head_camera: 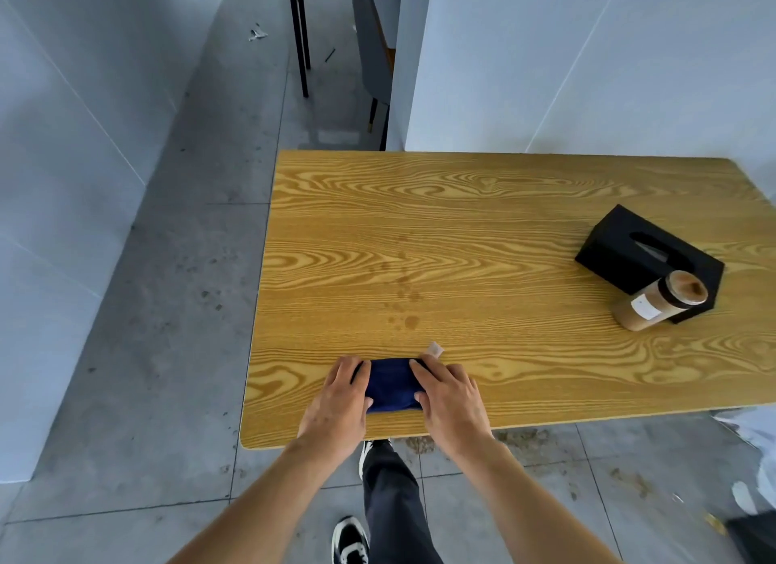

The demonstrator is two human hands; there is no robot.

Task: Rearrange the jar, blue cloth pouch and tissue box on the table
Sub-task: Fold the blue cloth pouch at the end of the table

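**A:** so why's the desk (483, 211) laid out like this? big wood-grain top; tissue box (648, 257) way off on the far right, sitting at an angle; jar (659, 301) touching its near side, upright I think, though the wide lens makes it look tilted

**B:** my guess, those two are parked out of the way while the pouch (391, 384) gets sorted; it lies flat by the near edge, left of centre, well apart from the others

**A:** and the hands?

**B:** left hand (339, 400) on the pouch's left end, right hand (451, 397) on its right end; fingers (420, 374) lie over the cloth, lightly bent, pressing or cupping it rather than pinching; looks like squaring it up or getting set to slide it, can't say which

**A:** room?

**B:** grey tiled floor (138, 353), scuffed and stained; pale panels either side, dark chair legs behind; a few marks on the desk, small pale scrap (435, 348) just past the right fingertips
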